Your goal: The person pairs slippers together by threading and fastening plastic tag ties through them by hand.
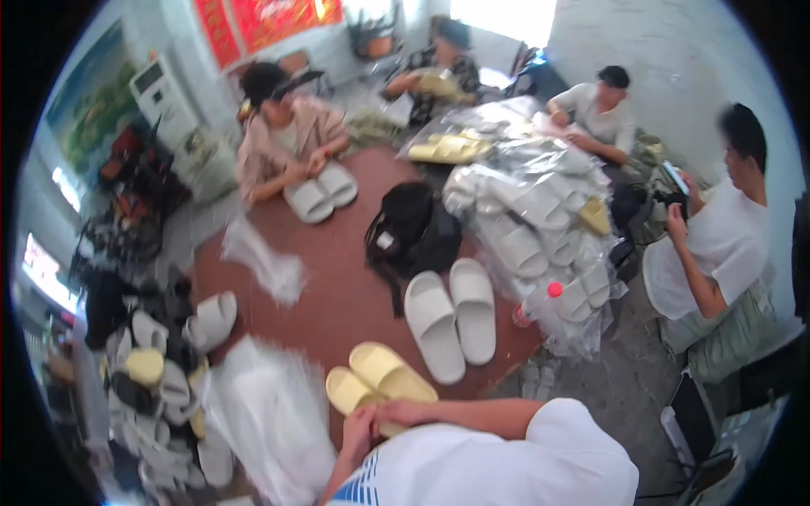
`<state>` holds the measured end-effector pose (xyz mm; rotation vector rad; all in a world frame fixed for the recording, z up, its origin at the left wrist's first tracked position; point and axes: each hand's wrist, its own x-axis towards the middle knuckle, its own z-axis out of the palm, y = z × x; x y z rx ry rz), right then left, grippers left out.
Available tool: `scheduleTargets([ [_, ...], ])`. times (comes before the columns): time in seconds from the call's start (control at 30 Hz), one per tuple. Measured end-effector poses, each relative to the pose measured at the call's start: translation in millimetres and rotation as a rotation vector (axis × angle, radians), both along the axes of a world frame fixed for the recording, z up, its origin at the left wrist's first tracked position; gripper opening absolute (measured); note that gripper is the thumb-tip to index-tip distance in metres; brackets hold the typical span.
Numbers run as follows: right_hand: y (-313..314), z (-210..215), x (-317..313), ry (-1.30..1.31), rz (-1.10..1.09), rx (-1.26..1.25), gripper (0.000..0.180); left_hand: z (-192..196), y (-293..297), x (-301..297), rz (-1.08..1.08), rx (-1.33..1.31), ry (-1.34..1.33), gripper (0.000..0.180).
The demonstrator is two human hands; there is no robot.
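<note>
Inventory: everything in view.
Table: 1, brown, centre
Yellow slippers: 2, yellow, near edge
Black bag: 1, black, middle
People: 4, mixed clothing, back and right
Grey slippers: 4, grey, two near bag, two before one person
Bagged slippers: many, grey, yellow, heaped right
Bottle: 1, red-capped, beside heap
Plastic bags: several, clear, left
Loose slippers: many, mixed, left
Floor unit: 1, white, back left
Wall hangings: 2, red, back
Wall picture: 1, greenish, left
Left hand, right hand: one each, bare, at yellow slippers

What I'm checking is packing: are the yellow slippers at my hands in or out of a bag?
Out: the yellow slippers show bare, no plastic film visible over them.
</note>
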<state>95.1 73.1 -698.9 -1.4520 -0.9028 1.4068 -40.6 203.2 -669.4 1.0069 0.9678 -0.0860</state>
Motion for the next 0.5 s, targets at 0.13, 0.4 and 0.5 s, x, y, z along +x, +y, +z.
scheduleTargets([
  [0.13, -8.5, 14.0, 20.9, 0.417, -0.195, -0.276, 0.028, -19.9, 8.0, 1.3, 0.003, -0.056, -0.136, 0.018],
  [0.4, -12.1, 18.8, 36.6, 0.556, -0.002, -0.410, 0.053, -15.5, 13.8, -2.9, -0.004, -0.373, -0.148, 0.020],
  [0.5, -9.2, 19.5, 27.4, 0.538, -0.142, -0.401, 0.057, -17.6, 8.8, -3.8, 0.006, -0.436, -0.198, 0.017],
])
